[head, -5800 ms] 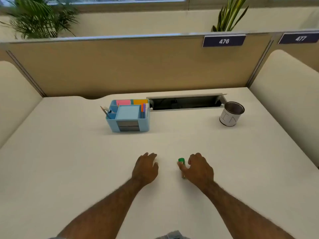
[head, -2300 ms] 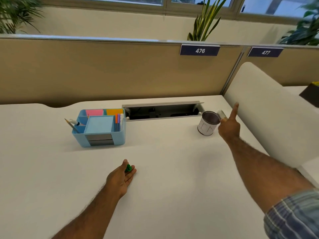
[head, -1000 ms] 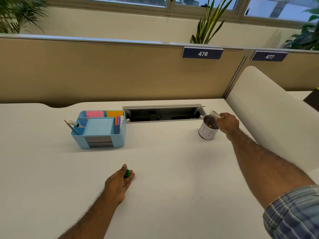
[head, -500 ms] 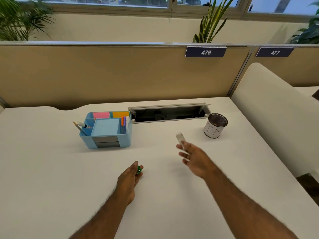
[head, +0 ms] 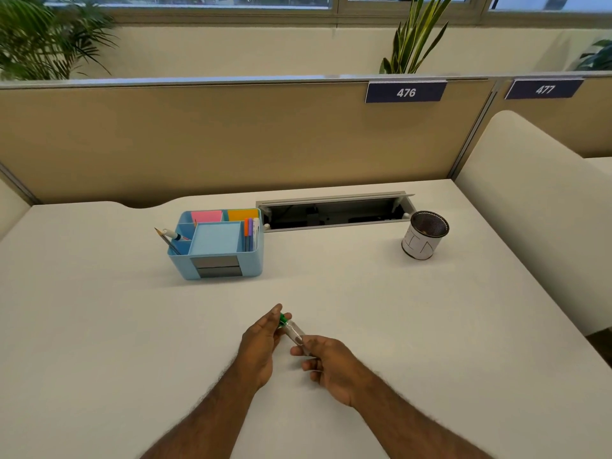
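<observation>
Tan partition (head: 231, 140) behind white desk (head: 99, 326), windows (head: 198, 0) above.

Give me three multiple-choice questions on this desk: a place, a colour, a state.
1. The mesh cup stands where from the blue organizer? A) left B) right C) inside it
2. The cap in the left hand is: A) green B) red C) yellow
3. The right hand is: A) flat on the desk B) in the cup C) gripping the clear tube
Answers: 1 B, it sits off to the organizer's right; 2 A, the cap shows green; 3 C, the hand curls round the tube.
</observation>
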Demonstrator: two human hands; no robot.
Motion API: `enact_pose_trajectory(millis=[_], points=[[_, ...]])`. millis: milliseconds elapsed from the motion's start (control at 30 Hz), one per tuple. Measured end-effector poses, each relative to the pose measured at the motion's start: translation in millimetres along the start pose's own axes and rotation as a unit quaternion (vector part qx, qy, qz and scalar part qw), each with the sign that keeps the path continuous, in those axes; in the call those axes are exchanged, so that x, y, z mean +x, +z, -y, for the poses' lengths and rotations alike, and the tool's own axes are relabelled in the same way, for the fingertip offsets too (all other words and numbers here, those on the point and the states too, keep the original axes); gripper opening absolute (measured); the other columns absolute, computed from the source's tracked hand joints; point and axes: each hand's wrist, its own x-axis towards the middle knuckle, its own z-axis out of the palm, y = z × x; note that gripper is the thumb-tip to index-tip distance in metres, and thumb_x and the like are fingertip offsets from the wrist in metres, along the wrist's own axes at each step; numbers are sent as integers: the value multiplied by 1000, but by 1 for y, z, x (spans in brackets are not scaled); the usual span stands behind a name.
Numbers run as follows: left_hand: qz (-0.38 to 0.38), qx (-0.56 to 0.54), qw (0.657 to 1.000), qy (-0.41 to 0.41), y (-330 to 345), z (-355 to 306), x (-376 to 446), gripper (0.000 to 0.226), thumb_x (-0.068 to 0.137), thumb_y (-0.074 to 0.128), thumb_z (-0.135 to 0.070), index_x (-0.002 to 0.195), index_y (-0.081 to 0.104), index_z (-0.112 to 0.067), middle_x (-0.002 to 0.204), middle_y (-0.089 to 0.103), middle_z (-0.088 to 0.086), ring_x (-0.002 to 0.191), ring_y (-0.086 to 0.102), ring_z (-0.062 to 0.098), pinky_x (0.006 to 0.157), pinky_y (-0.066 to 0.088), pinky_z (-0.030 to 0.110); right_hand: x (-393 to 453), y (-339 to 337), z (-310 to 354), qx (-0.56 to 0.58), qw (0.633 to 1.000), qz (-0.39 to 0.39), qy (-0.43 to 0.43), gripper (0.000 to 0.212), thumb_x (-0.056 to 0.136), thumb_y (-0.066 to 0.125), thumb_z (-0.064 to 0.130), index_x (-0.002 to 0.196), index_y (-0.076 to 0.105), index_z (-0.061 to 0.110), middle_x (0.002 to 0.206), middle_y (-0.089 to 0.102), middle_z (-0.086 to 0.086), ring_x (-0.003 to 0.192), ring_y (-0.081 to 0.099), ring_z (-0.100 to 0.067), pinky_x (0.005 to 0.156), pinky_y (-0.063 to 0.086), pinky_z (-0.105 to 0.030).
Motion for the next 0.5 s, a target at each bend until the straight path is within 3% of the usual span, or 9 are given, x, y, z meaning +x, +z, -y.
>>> enact_pose_trajectory(millis=[233, 400, 500], points=[[23, 45, 999, -5, 2, 1, -6, 19, 87, 61, -29, 99, 74, -24, 101, 77, 5, 100, 67, 19, 74, 48, 22, 1, 8, 5, -51, 998, -20, -37, 24, 97, 53, 28, 110, 68, 15, 100, 75, -1, 68, 55, -10, 59, 39, -23], [31, 41, 999, 5, -2, 2, -7, 19, 86, 62, -29, 99, 74, -24, 100, 77, 5, 99, 68, 19, 78, 49, 24, 1, 13, 2, -66, 994, -50, -76, 19, 95, 57, 25, 105, 71, 16, 95, 75, -2, 72, 57, -11, 60, 40, -23], [19, 41, 999, 21, -2, 4, -8, 23, 86, 63, -26, 105, 73, -17, 99, 77, 9, 98, 68, 21, 84, 49, 26, 5, 21, -5, -106, 982, -92, -124, 12, 93, 61, 24, 99, 71, 24, 95, 75, 0, 79, 63, -11, 68, 49, -21]])
